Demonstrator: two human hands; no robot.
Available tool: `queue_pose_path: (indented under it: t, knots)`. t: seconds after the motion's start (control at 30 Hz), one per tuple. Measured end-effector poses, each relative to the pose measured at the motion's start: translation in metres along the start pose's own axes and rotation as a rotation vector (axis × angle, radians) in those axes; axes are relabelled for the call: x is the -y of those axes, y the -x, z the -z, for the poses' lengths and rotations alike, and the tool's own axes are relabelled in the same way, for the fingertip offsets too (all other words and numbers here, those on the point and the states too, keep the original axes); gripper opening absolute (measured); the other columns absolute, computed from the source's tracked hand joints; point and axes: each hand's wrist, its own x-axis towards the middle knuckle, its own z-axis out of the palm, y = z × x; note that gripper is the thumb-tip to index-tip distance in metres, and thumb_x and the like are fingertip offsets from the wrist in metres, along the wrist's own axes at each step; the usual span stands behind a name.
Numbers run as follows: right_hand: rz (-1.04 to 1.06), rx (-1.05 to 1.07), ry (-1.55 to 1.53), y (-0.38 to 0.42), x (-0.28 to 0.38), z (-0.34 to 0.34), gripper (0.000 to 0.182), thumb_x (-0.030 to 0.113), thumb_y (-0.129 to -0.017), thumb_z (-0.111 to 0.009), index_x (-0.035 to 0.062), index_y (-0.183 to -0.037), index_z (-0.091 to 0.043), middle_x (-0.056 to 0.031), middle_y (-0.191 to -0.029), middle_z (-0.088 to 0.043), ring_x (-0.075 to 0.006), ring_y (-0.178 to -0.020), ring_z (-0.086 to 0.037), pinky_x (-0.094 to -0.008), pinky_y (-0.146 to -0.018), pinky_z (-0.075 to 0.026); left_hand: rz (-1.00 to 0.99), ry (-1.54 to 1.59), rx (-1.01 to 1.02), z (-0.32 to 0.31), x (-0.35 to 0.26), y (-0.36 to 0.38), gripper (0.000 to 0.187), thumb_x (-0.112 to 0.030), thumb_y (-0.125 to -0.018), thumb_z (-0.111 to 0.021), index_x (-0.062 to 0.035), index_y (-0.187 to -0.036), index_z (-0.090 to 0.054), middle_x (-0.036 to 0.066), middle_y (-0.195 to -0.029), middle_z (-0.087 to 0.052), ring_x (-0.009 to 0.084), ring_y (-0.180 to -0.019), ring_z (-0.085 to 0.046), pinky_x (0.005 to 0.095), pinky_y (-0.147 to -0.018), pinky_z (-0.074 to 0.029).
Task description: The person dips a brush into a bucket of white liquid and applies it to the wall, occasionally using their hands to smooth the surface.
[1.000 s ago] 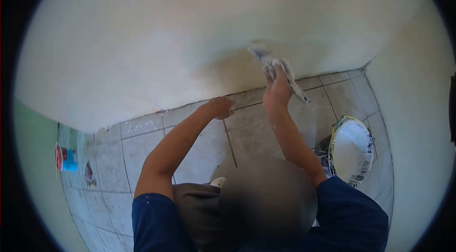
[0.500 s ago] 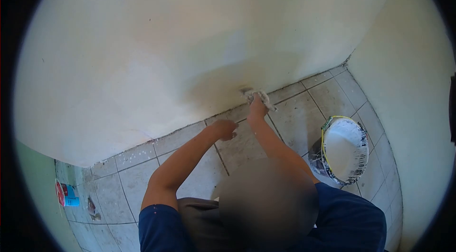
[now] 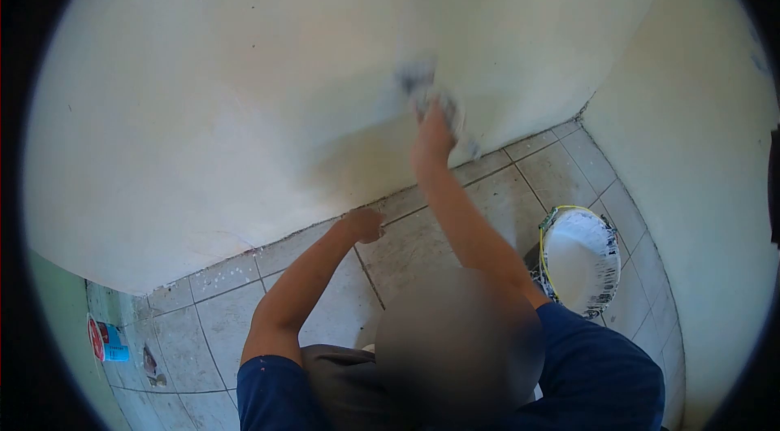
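My right hand (image 3: 433,137) is raised against the pale wall (image 3: 244,82) and grips a grey, paint-stained rag (image 3: 424,90), which is blurred with motion. The rag lies pressed on the wall above the floor line. My left hand (image 3: 362,225) hangs lower, near the base of the wall, its fingers curled into a loose fist with nothing in it. Both forearms are bare below dark blue sleeves.
A bucket (image 3: 546,229) with a yellow rim, coated inside with white paint, stands on the tiled floor (image 3: 325,301) at the right near the corner. A second wall (image 3: 691,171) closes the right side. A red and blue packet (image 3: 104,340) lies at the far left.
My right hand has swept the rag up the wall from the floor line to a higher spot. The left hand has stayed low. The view has shifted slightly.
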Motion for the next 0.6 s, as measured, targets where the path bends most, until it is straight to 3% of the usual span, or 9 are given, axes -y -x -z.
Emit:
queue_pose_path:
  t: [0.03,0.1,0.2,0.23,0.33,0.47,0.57,0.6]
  knots:
    - [0.013,-0.015,0.130,-0.009,-0.048,0.048,0.036,0.014,-0.085,-0.056,0.0113,-0.118,-0.043,-0.0080,-0.114,-0.049,-0.0188,-0.096,-0.052,-0.0324,-0.075,-0.052,-0.006,-0.021,0.012,0.001,-0.002,0.001,0.034,-0.029,-0.083,-0.052,-0.0068,-0.109,-0.054,0.016,-0.106,-0.059,0.0325,-0.102,-0.055,0.0440,-0.084,-0.045]
    - [-0.277,-0.136,0.193,0.011,-0.073,0.110,0.029,0.006,-0.083,-0.054,0.0084,-0.110,-0.044,-0.0079,-0.109,-0.050,-0.0177,-0.091,-0.055,-0.0283,-0.068,-0.053,-0.015,-0.060,0.037,0.004,-0.008,0.003,0.035,-0.030,-0.083,-0.051,-0.0075,-0.111,-0.053,0.016,-0.107,-0.058,0.0322,-0.103,-0.055,0.0437,-0.085,-0.045]
    - [-0.424,-0.211,0.295,0.023,-0.064,0.111,0.031,0.010,-0.082,-0.057,0.0084,-0.110,-0.045,-0.0102,-0.099,-0.053,-0.0218,-0.089,-0.055,-0.0327,-0.066,-0.052,-0.012,-0.056,0.040,0.002,-0.008,0.003,0.036,-0.030,-0.084,-0.050,-0.0079,-0.112,-0.052,0.016,-0.110,-0.057,0.0320,-0.104,-0.054,0.0436,-0.085,-0.044]
    - [-0.373,-0.182,0.214,0.017,-0.063,0.097,0.030,0.008,-0.082,-0.057,0.0076,-0.109,-0.044,-0.0099,-0.098,-0.053,-0.0224,-0.089,-0.055,-0.0338,-0.068,-0.052,-0.006,-0.049,0.047,0.003,-0.007,0.002,0.036,-0.031,-0.084,-0.050,-0.0079,-0.112,-0.052,0.016,-0.110,-0.057,0.0319,-0.105,-0.054,0.0436,-0.085,-0.044]
    - [-0.290,-0.060,-0.041,0.017,0.021,-0.017,0.028,0.006,-0.082,-0.056,0.0044,-0.108,-0.044,-0.0085,-0.098,-0.052,-0.0207,-0.090,-0.055,-0.0356,-0.076,-0.054,-0.004,-0.033,0.074,0.005,-0.008,0.003,0.037,-0.031,-0.084,-0.050,-0.0073,-0.112,-0.053,0.016,-0.111,-0.057,0.0318,-0.105,-0.053,0.0436,-0.085,-0.045]
    - [0.033,0.386,-0.330,0.044,0.138,-0.128,0.021,0.004,-0.081,-0.056,0.0037,-0.100,-0.047,-0.0070,-0.098,-0.053,-0.0177,-0.087,-0.056,-0.0336,-0.080,-0.053,-0.020,-0.043,0.099,0.001,-0.006,0.000,0.037,-0.031,-0.084,-0.050,-0.0057,-0.110,-0.053,0.016,-0.110,-0.057,0.0318,-0.105,-0.053,0.0437,-0.085,-0.045]
    - [0.113,0.436,-0.359,0.049,0.141,-0.153,0.030,0.002,-0.080,-0.055,0.0025,-0.107,-0.043,-0.0094,-0.108,-0.049,-0.0201,-0.095,-0.054,-0.0327,-0.073,-0.053,-0.030,-0.044,0.091,-0.009,-0.002,-0.009,0.037,-0.030,-0.083,-0.051,-0.0055,-0.110,-0.054,0.016,-0.109,-0.057,0.0318,-0.105,-0.054,0.0436,-0.085,-0.045]
    - [0.047,0.293,-0.290,0.050,0.122,-0.147,0.029,0.004,-0.081,-0.055,0.0003,-0.108,-0.045,-0.0100,-0.113,-0.048,-0.0219,-0.101,-0.051,-0.0346,-0.078,-0.051,-0.033,-0.044,0.083,-0.009,-0.001,-0.009,0.036,-0.030,-0.083,-0.051,-0.0055,-0.110,-0.054,0.016,-0.109,-0.057,0.0319,-0.104,-0.054,0.0435,-0.085,-0.045]
